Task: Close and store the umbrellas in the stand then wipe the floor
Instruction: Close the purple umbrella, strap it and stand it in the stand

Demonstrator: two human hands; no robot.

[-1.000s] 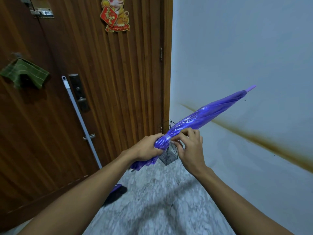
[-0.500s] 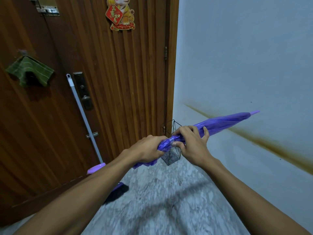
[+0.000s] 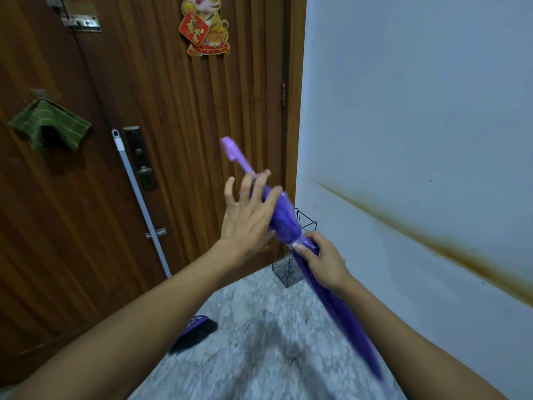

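Observation:
A closed purple umbrella [image 3: 284, 219] slants across the middle, its lilac handle up near the door and its tip down toward me at the lower right. My right hand [image 3: 323, 262] is shut on its gathered canopy at the strap. My left hand [image 3: 248, 215] is spread open with fingers apart, resting against the canopy just below the handle. Behind the hands, a black wire umbrella stand [image 3: 288, 272] sits in the corner where door meets wall. The umbrella hides part of the stand.
A mop handle [image 3: 138, 197] leans on the wooden door [image 3: 178, 125]; its dark head [image 3: 196, 332] lies on the marble floor [image 3: 259, 342]. A green cloth [image 3: 49, 125] hangs on the door at left. The white wall [image 3: 418, 125] with a brown streak runs along the right.
The umbrella has swung round: its tip went from up-right to down toward me, and the handle rose. My left hand let go and opened; my right hand kept its grip.

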